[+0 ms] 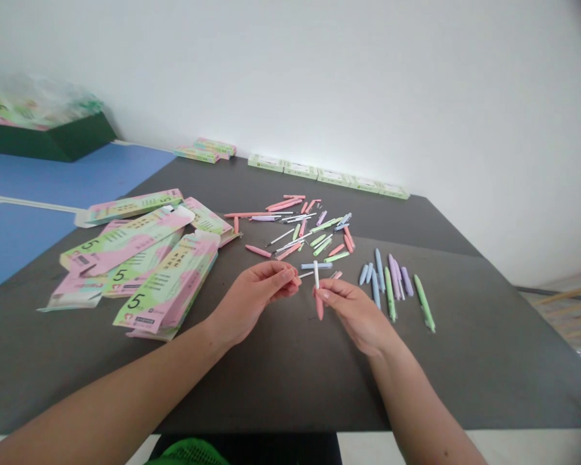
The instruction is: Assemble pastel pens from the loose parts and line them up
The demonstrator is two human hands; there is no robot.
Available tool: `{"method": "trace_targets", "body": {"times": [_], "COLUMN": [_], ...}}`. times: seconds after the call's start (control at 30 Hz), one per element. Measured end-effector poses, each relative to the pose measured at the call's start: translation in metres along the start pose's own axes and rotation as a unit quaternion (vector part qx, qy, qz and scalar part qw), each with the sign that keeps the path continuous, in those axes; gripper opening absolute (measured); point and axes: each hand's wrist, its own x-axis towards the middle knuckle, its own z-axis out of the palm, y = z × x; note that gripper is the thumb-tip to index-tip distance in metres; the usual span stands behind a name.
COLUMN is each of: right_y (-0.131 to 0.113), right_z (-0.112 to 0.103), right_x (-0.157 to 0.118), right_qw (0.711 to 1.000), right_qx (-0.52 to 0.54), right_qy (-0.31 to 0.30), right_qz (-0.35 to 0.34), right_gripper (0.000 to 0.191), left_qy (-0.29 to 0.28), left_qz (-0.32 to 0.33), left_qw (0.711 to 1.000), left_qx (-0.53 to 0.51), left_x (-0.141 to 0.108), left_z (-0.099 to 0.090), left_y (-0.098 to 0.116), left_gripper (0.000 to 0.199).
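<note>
My right hand (356, 316) pinches a pink pen barrel (319, 307) with a white refill or tube (316, 274) standing out of its top. My left hand (256, 300) is just beside that tube, its fingertips pinched together, and anything small in them is hidden. Loose pink, green, blue and purple pen barrels (281, 205) and thin ink refills (283, 237) lie scattered beyond my hands. To the right lie several whole pastel pens (424, 303). On the left lie several pink-and-green pen boxes (167, 286).
The dark grey table (445, 374) meets a white wall at the back, where a row of white-green boxes (329, 177) stands. A green crate (43, 139) with packaging sits on the left, above a blue floor (101, 174). A green mesh item (188, 452) shows at the bottom.
</note>
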Motion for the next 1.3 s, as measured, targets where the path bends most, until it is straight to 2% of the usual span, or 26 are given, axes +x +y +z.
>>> {"method": "trace_targets", "body": {"times": [0.13,0.27,0.5,0.67,0.87,0.93,1.03,1.17,1.3], "right_y": [0.001,0.003,-0.001,-0.002,0.002,0.005,0.011,0.021,0.031], "right_z": [0.002,0.003,0.008,0.011,0.009,0.008,0.006,0.008,0.01], "right_x": [-0.001,-0.002,-0.004,-0.004,-0.001,0.001,0.003,0.005,0.007], "right_qw": [0.992,0.987,0.996,0.999,0.997,0.996,0.983,0.929,0.89], "right_qx": [0.124,0.154,0.093,0.04,0.01,-0.032,-0.175,-0.367,-0.449], "right_qy": [-0.003,-0.008,-0.012,0.009,0.072,0.083,0.058,0.022,0.004], "right_qz": [0.03,0.045,-0.012,-0.003,-0.012,0.001,0.02,-0.039,-0.082], "right_gripper": [0.016,0.017,0.017,0.014,0.018,0.019,0.014,0.009,0.007], "left_qy": [0.0,0.018,0.033,0.05,0.052,0.063,0.082,0.086,0.08], "left_qz": [0.004,0.003,0.011,0.026,0.002,-0.008,-0.004,0.001,-0.002], "left_qw": [1.0,1.0,0.999,0.998,0.997,0.994,0.99,0.988,0.989], "left_qx": [0.011,0.007,0.013,0.035,-0.055,-0.088,-0.116,-0.129,-0.128], "left_x": [-0.001,0.0,0.0,0.0,0.005,0.008,0.012,0.013,0.012], "left_z": [0.0,0.0,0.001,-0.001,-0.004,-0.006,-0.01,-0.011,-0.009], "left_y": [0.0,0.0,0.001,0.001,0.0,-0.001,-0.001,-0.001,-0.001], "left_gripper": [0.017,0.018,0.018,0.019,0.017,0.017,0.016,0.015,0.015]}}
